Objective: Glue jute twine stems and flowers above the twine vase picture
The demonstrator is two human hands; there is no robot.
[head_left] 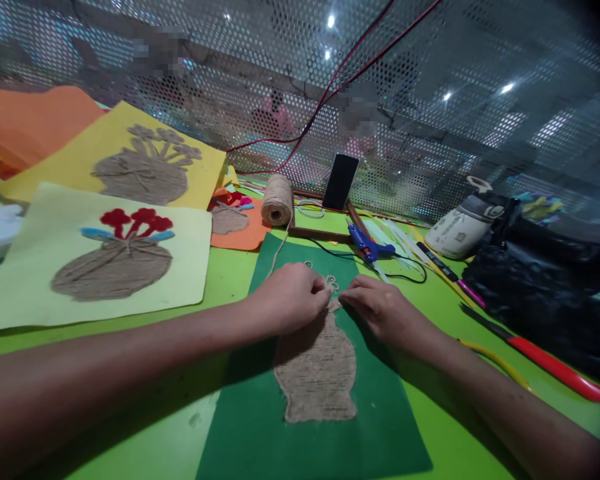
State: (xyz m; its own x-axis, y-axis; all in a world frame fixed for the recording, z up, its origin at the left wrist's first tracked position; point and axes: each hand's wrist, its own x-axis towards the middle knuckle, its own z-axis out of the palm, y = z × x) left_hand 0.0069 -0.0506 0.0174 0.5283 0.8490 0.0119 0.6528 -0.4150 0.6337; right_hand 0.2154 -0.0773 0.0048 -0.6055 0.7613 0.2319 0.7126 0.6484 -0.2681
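Note:
A dark green sheet (380, 427) lies on the bright green table, bearing a vase shape of brown twine (320, 373). Above the vase's neck are small looped twine flowers (332, 283). My left hand (297, 297) is closed over the upper left of the vase, its fingertips pinched beside the flowers; what they grip is too small to make out. On the other side, my right hand (375, 303) has thumb and fingers pressed together close to the twine at the neck, with anything between them hidden. A loose strand runs from the twine spool (277, 200) toward my left hand.
Finished twine-vase pictures on pale yellow (190, 267) and yellow (207, 167) sheets lie left. Beyond the sheet are a phone (341, 181) and a blue glue gun (369, 245). A bottle (460, 227), black bag (540, 267), marker (436, 261) and red-handled knife (555, 367) are right.

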